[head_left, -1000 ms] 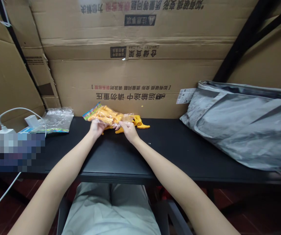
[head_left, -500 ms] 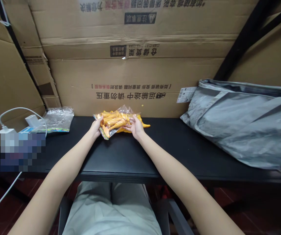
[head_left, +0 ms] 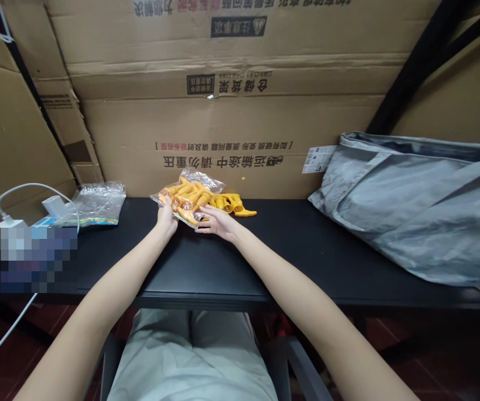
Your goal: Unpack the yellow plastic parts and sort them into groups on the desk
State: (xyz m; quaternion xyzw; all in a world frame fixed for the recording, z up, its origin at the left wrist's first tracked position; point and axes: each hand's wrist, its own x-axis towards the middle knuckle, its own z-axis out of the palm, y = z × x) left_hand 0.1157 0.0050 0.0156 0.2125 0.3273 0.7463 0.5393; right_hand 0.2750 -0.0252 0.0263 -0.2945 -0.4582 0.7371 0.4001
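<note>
Between my hands is a clear plastic bag (head_left: 187, 196) filled with yellow-orange, hollow, curved pointed pieces, and its colored strip runs along the lower edge. My left hand (head_left: 166, 219) grips the bag's lower left side, thumb on top. At the lower right, my right hand (head_left: 218, 223) holds the bag with its fingers partly under it. More loose yellow pointed pieces (head_left: 233, 204) lie on the black table just behind and right of the bag, partly hidden by it.
On the left, a flattened clear bag (head_left: 100, 203) lies beside a white charger (head_left: 11, 231) with a cable and a blurred-out object. A large grey bag (head_left: 415, 217) takes up the right side. Cardboard (head_left: 231, 122) walls the back of the black table (head_left: 290, 256).
The bag has tilted up and shifted slightly left, uncovering more of the loose yellow pieces behind it. My right hand has moved left and lower along the bag.
</note>
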